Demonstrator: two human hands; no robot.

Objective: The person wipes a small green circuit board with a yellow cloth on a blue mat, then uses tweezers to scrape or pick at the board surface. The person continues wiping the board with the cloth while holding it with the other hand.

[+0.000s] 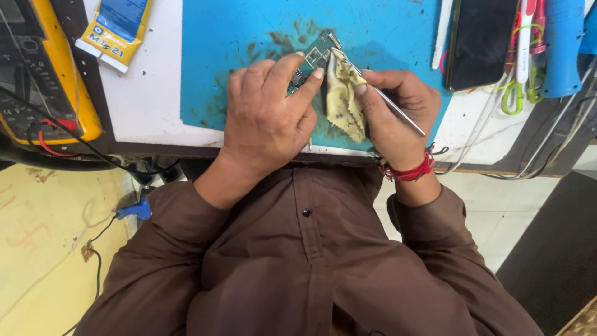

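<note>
Your 2 hands work a green circuit board (316, 55) over the blue mat (236, 37).

Your left hand (268, 118) pinches the board between thumb and fingertips, tilted above the stained mat near the white bench's (143, 93) front edge. Your right hand (393, 112) is closed around a yellowed cloth (343, 96) and a thin metal tool (398, 111). A yellow multimeter (43, 68) sits far left, a dark phone (480, 40) far right, pale floor tiles below.
</note>
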